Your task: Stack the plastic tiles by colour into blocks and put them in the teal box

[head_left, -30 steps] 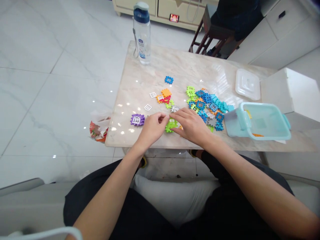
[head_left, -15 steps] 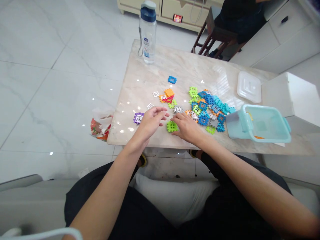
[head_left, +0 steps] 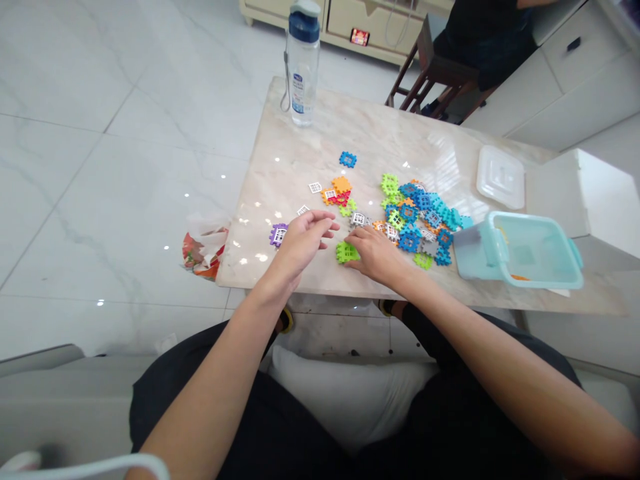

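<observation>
My right hand (head_left: pixel 375 252) has its thumb and fingers around the right side of a green toothed building tile (head_left: pixel 346 252) near the table's front edge. To its left, my left hand (head_left: pixel 311 241) hovers with its fingers apart and nothing in them. A purple tile (head_left: pixel 278 235) with a white window frame lies beside my left wrist. Beyond my hands are an orange tile (head_left: pixel 341 185), a red piece (head_left: pixel 342 199) and a loose white window frame (head_left: pixel 315 188). A single blue tile (head_left: pixel 348 159) lies farther back. My fingers partly hide the green tile.
Many mixed tiles (head_left: pixel 423 213) are heaped right of my hands. Beside them stands a light-blue tub (head_left: pixel 533 283), with a clear lid (head_left: pixel 500 177) behind it. A water bottle (head_left: pixel 303 73) is at the far left corner. Another person (head_left: pixel 487 40) is near a wooden stool (head_left: pixel 430 67).
The view has shifted slightly. Both hands keep nearly the same pose, the right still at the green tile and the left still unoccupied.
</observation>
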`<state>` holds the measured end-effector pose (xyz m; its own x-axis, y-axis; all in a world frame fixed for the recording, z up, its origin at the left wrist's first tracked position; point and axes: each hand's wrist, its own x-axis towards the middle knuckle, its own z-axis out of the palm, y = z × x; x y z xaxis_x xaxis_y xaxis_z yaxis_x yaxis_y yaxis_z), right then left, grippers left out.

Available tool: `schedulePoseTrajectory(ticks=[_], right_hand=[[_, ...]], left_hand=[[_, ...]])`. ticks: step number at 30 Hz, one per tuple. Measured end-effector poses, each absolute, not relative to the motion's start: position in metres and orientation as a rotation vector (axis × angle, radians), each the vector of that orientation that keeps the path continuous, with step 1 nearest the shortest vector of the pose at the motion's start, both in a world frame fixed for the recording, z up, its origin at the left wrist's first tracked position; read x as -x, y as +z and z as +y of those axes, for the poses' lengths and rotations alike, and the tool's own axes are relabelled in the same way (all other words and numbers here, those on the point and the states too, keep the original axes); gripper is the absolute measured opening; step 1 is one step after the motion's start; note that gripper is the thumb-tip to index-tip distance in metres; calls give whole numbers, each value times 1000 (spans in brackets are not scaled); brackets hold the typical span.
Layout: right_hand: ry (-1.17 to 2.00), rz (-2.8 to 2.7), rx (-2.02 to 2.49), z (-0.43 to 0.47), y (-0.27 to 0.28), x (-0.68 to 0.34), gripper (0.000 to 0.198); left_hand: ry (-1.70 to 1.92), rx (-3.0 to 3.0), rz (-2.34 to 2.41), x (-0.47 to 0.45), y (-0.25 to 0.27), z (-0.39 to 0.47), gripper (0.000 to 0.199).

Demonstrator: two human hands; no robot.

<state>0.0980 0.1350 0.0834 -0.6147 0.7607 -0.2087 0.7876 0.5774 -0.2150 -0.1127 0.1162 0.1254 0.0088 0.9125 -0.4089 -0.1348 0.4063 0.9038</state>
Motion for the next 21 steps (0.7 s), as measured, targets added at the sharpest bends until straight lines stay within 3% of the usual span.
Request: schedulePoseTrajectory(ticks=[14, 17, 21], right_hand=[[-549, 2631, -1358, 133, 86, -91, 32], [-863, 2598, -1667, 142, 91, -93, 30], [-1835, 2306, -1923, 152, 119, -99, 37]], left_hand=[[997, -876, 1319, 112, 116, 122, 18], [1063, -1007, 1331, 116, 114, 123, 19], [1136, -1362, 1323, 123, 120, 121, 24]])
